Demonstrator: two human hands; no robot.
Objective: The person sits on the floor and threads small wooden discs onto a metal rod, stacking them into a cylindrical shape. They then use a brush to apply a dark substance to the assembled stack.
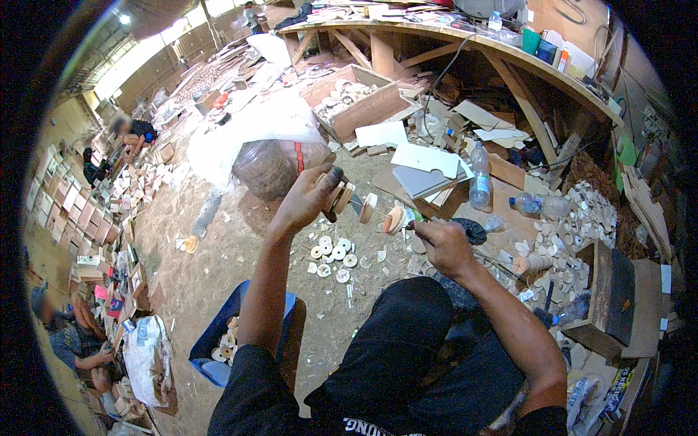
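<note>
My left hand, raised in front of me, is closed round a short stack of pale wooden discs. Another wooden disc sits just to its right, apart from the stack, on what looks like a thin rod. More discs with reddish faces are beside my right hand. That hand pinches the thin rod, which runs on to the lower right. Near its far end lies a row of pale wooden rings; whether they are on the rod I cannot tell.
Loose rings lie on the dirt floor. A blue bin holding wooden pieces stands by my left arm. Plastic bottles, boards and scraps lie right, below a long workbench. Other people sit at left.
</note>
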